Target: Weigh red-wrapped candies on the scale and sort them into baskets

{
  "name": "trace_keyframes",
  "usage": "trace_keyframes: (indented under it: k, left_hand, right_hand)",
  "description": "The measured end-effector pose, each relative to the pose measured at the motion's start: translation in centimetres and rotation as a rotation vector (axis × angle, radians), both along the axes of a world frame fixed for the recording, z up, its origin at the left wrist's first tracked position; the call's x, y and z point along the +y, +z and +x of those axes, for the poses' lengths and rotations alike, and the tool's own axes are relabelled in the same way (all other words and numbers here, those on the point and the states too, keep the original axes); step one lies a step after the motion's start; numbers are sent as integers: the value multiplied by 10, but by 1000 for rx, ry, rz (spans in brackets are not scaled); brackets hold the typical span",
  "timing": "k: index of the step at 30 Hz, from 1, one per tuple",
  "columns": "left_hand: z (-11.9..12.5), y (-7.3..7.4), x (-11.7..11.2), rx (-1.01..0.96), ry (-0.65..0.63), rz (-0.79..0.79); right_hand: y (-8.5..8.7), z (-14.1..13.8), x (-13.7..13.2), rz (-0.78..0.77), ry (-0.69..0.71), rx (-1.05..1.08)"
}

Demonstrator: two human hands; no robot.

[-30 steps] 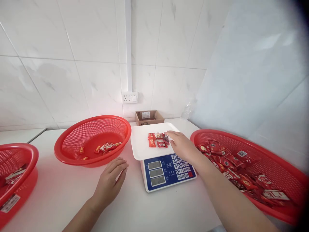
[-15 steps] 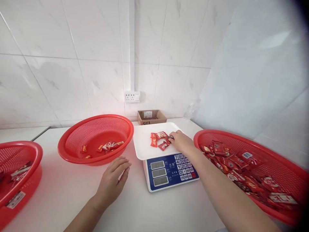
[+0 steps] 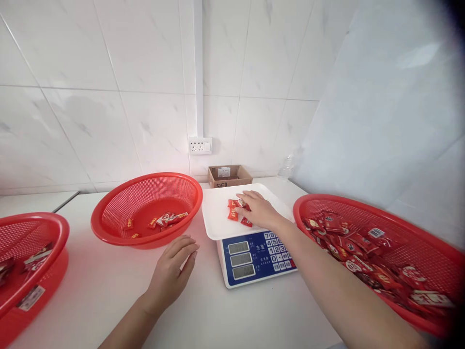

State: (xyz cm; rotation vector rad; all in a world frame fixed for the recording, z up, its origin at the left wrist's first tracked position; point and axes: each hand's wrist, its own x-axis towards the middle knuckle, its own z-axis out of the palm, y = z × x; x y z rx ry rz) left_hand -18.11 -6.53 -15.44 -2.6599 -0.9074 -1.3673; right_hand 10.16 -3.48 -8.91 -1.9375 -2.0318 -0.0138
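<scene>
My right hand (image 3: 258,209) reaches over the white pan (image 3: 214,223) of a digital scale (image 3: 256,257). Its fingers are stretched out above several small red snack packets (image 3: 233,213), partly covering them. Thumb and fingers are apart, and I see nothing gripped between them. My left hand (image 3: 170,269) hovers over or rests on the table just left of the scale, fingers extended and holding nothing. Closest to it is a red perforated basket (image 3: 145,186) with a few wrapped packets (image 3: 169,219) at its bottom.
At the right, a large red basket (image 3: 410,228) holds a heap of red packets (image 3: 356,247). Another red basket (image 3: 32,220) stands at the left edge. An open cardboard box (image 3: 229,175) sits behind the scale, near a wall socket (image 3: 200,145).
My right hand has moved left over the packets on the pan, and its fingers have spread. The dark piece at its fingertips no longer shows. My left hand stays put.
</scene>
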Motion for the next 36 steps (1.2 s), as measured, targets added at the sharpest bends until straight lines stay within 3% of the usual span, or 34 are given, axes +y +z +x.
trace_keyframes:
  k: [3,7,15,20,25,30,36]
  left_hand:
    - [0,2,0,-4,7,14]
    - [-1,2,0,15,2,9]
    - [-2,1,1,8,3,1]
    - [-2,1,1,14,-10,3]
    - [-2,-2,1,24,-23,-27]
    - [-2,-1,1,5,-33,-33]
    - [-2,0,1,-9,-36,-29]
  right_hand:
    - [-2,0,3,-101,-22,-35]
    - [-3,2,3,-92,-65,-22]
    - [-3,-18,13,-142,69,-33]
    - [-1,-7,1,-46,75,38]
    - [-3,3,-13,-97,97,112]
    - [1,8,-27,112,57,327]
    - [10,4,-75,397,-204,716]
